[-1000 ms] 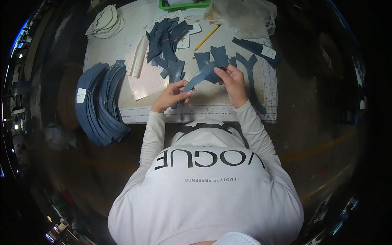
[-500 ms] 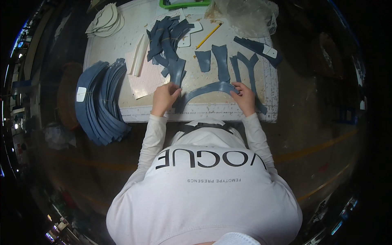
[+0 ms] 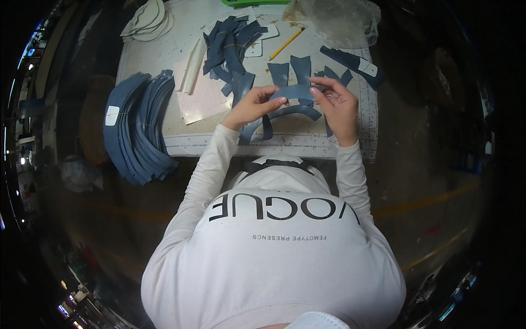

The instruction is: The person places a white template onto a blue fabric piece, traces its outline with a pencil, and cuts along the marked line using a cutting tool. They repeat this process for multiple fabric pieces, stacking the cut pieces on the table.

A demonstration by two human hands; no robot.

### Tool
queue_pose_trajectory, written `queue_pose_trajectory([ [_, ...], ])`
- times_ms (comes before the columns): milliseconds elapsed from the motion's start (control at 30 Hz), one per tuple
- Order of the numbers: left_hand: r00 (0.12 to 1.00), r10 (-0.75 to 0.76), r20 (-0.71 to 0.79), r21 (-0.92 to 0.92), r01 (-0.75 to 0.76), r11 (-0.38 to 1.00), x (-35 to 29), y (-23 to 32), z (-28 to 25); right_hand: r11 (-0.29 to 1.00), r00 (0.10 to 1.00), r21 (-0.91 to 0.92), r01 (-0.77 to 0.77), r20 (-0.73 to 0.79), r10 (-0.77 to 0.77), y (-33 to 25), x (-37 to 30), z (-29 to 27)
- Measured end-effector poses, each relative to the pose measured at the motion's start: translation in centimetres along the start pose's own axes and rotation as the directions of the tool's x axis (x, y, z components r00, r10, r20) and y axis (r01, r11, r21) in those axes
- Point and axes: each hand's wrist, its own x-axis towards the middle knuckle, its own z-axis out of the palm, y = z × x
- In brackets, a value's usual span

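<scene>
Between my hands, a curved blue strip [image 3: 298, 92] of leather-like sheet is held up over the table. My left hand [image 3: 253, 106] pinches its left end between thumb and fingers. With its thumb and fingertips, my right hand [image 3: 338, 107] grips the right end. Below it, nearer the table's front edge, lies another curved blue strip [image 3: 296, 111]. Beyond the held strip are two short blue pieces, a tapered one [image 3: 278, 73] and a waisted one [image 3: 301, 68]. Other blue pieces by my right hand are partly hidden behind it.
A tied blue bundle [image 3: 227, 44] lies farther back, near a yellow pencil [image 3: 286, 44]. At the table's left edge hangs a large stack of curved blue strips [image 3: 139, 129]. White cut pieces [image 3: 148, 22], a clear plastic bag [image 3: 342, 24] and another blue bundle [image 3: 350, 63] lie around the far side.
Both hands have moved away from the table's front edge and now hold a curved blue strip up between them. My right hand has left the end of the strip lying on the table.
</scene>
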Motion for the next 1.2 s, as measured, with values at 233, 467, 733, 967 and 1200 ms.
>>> queue_pose_trajectory([
  [233,0.958,-0.081,-0.274,0.056,0.100,0.993,-4.4,-0.9,-7.1,0.985,0.976,0.119,-0.128,-0.160,0.146,2.2,-1.0,-4.5],
  [467,0.932,-0.040,-0.361,0.354,0.177,0.918,-5.4,-0.5,-7.0,0.977,0.979,0.099,-0.188,-0.056,0.194,3.1,-1.2,-3.7],
  [733,0.982,0.101,-0.159,0.585,0.011,0.811,0.0,4.6,-0.1,1.000,0.970,-0.010,-0.017,0.240,0.019,2.3,0.9,2.4],
  [967,0.870,0.153,-0.469,0.051,-0.146,0.988,-0.6,5.3,-2.1,0.937,0.805,0.080,-0.341,0.540,0.247,3.1,0.9,4.1],
  [1200,0.781,-0.053,-0.623,0.006,0.073,0.997,-6.7,-0.5,-6.6,0.943,0.834,-0.327,0.057,0.534,0.135,5.8,3.3,-0.2],
])
